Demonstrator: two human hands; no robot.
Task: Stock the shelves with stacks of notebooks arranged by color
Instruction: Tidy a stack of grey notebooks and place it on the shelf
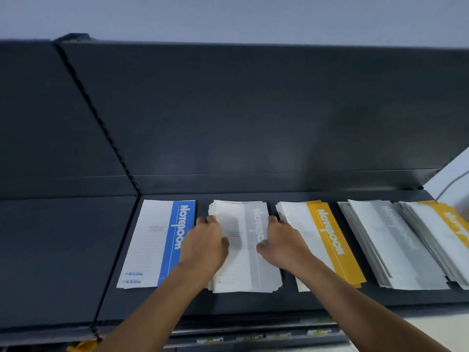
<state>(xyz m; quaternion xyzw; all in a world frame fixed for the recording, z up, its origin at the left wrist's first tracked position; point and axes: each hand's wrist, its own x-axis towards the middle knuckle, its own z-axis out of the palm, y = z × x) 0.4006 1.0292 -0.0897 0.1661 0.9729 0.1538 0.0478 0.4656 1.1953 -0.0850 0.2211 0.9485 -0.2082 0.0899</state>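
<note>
A stack of grey-banded notebooks [243, 270] lies on the dark shelf [253, 301], its edges a little uneven. My left hand [206, 240] presses on the stack's left side, fingers curled over its left edge. My right hand [279, 238] grips the stack's right side, thumb on top. A blue-banded notebook stack [154, 242] lies to the left. A yellow-banded stack [330, 245] lies to the right.
Further right lie another grey-banded stack [390, 245] and, at the frame's edge, a yellow-banded one [449, 229]. The shelf's dark back panel [253, 110] rises behind. A neighbouring shelf bay [63, 250] is on the left. A lower shelf edge [253, 331] shows below.
</note>
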